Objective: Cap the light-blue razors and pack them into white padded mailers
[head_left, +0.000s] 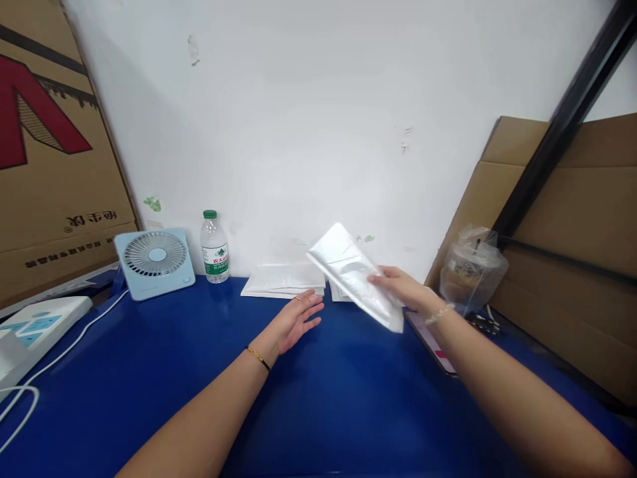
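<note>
1. Gripping the glossy white mailer (pixel 348 265) by its right edge, my right hand (pixel 401 287) holds it tilted above the far middle of the blue tabletop (pixel 318 405), fingers across its face; I can't see the thumb.
2. My left hand (pixel 293 322) has its fingers loosely spread by the flat white mailers (pixel 279 277); I can't tell whether they touch.
3. Far left, I see a water bottle (pixel 215 249) beside a light-blue fan (pixel 158 255).
4. Right: a smartphone (pixel 432 342).

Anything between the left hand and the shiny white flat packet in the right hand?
Nothing visible stands between the left hand and the shiny white flat packet held in the right hand; only a gap shows. The pile of flat white packets on the blue tabletop lies beyond the left fingers, toward the white wall.
</note>
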`<state>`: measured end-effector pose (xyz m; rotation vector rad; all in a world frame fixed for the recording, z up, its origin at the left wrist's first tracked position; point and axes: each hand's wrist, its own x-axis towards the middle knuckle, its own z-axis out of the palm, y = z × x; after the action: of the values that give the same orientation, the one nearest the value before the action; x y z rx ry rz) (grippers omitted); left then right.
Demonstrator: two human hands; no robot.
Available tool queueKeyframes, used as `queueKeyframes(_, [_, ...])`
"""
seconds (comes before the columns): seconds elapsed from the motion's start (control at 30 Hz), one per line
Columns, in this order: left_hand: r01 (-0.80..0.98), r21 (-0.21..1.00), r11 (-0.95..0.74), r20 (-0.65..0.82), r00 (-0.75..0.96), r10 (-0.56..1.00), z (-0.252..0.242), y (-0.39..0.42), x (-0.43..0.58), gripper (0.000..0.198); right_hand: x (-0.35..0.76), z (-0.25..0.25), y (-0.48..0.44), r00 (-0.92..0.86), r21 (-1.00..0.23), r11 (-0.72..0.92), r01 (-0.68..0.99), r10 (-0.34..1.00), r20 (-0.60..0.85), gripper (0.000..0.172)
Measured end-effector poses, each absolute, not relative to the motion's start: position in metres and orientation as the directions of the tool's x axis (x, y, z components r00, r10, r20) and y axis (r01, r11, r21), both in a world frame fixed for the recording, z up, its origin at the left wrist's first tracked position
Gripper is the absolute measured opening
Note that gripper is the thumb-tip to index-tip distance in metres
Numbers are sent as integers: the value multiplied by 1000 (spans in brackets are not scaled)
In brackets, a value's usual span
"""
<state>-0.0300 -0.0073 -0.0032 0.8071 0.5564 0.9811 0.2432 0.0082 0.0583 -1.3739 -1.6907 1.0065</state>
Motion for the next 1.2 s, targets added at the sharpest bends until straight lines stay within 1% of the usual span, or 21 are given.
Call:
queueKeyframes(0.03, [-547, 786, 287, 19, 486, 874, -2, -12, -27, 38, 225, 52, 1, -211, -964, 54, 261, 977, -3, 35])
queueKeyframes(0.07, [-600, 755, 265, 88, 493, 865, 0, -15, -24, 40, 207, 45, -5, -266, -990, -22, 137, 962, -58, 35])
queueKeyframes(0.1, [-653, 714, 252, 141, 487, 862, 2, -19, -22, 42, 189, 38, -9, -324, -994, -93, 53, 940, -105, 34])
queueKeyframes(0.17, [-738, 628, 247, 176, 445, 878, 6, -22, -20, 44, 158, 25, -15, -407, -971, -237, -19, 889, -209, 32])
queueKeyframes(0.23, [-782, 568, 255, 121, 386, 914, 10, -21, -23, 44, 139, 17, -15, -459, -962, -264, -68, 865, -205, 33])
queueKeyframes(0.27, [-799, 548, 247, 80, 344, 935, 12, -19, -25, 42, 134, 14, -14, -436, -970, -227, -90, 884, -166, 32])
queueKeyframes(0.3, [-819, 530, 221, 41, 285, 958, 14, -16, -29, 40, 131, 10, -13, -370, -979, -164, -120, 923, -109, 31])
queueKeyframes(0.37, [-857, 501, 121, -26, 125, 992, 19, -9, -37, 34, 131, 3, -9, -111, -976, -36, -213, 994, -13, 26])
queueKeyframes(0.4, [-868, 494, 56, -42, 41, 998, 21, -6, -41, 32, 131, -2, -9, 16, -959, -12, -284, 1000, -17, 23])
queueKeyframes(0.43, [-868, 497, -12, -43, -38, 998, 23, -4, -44, 31, 131, -7, -9, 89, -928, -33, -370, 994, -70, 22])
queueKeyframes(0.47, [-856, 511, -75, -32, -106, 994, 26, -3, -45, 30, 130, -13, -10, 93, -883, -92, -461, 984, -152, 22])
queueKeyframes(0.53, [-803, 568, -179, 15, -207, 978, 31, -4, -44, 29, 122, -22, -14, -31, -766, -254, -591, 956, -293, 26])
queueKeyframes(0.6, [-733, 627, -263, 83, -272, 959, 37, -10, -38, 30, 111, -27, -19, -122, -684, -340, -645, 930, -347, 30])
queueKeyframes(0.67, [-680, 654, -333, 169, -297, 940, 42, -19, -30, 31, 100, -28, -22, -124, -655, -336, -677, 929, -348, 30])
queueKeyframes(0.73, [-659, 645, -388, 257, -291, 922, 47, -27, -22, 33, 92, -28, -24, -103, -646, -308, -698, 937, -335, 25])
queueKeyframes(0.8, [-651, 622, -434, 321, -293, 900, 52, -34, -17, 35, 90, -27, -25, -83, -658, -282, -698, 945, -317, 21])
queueKeyframes(0.87, [-639, 600, -481, 355, -326, 876, 56, -37, -16, 35, 90, -28, -26, -57, -697, -261, -667, 952, -302, 21])
queueKeyframes(0.97, [-623, 579, -526, 371, -373, 851, 60, -37, -19, 36, 90, -29, -29, -50, -790, -240, -564, 965, -258, 26])
queueKeyframes(1.07, [-628, 571, -528, 357, -390, 849, 61, -34, -23, 35, 89, -29, -31, -49, -876, -214, -432, 976, -214, 31])
queueKeyframes(1.2, [-628, 586, -512, 325, -397, 858, 58, -30, -24, 33, 91, -26, -28, 8, -931, -163, -327, 984, -175, 34])
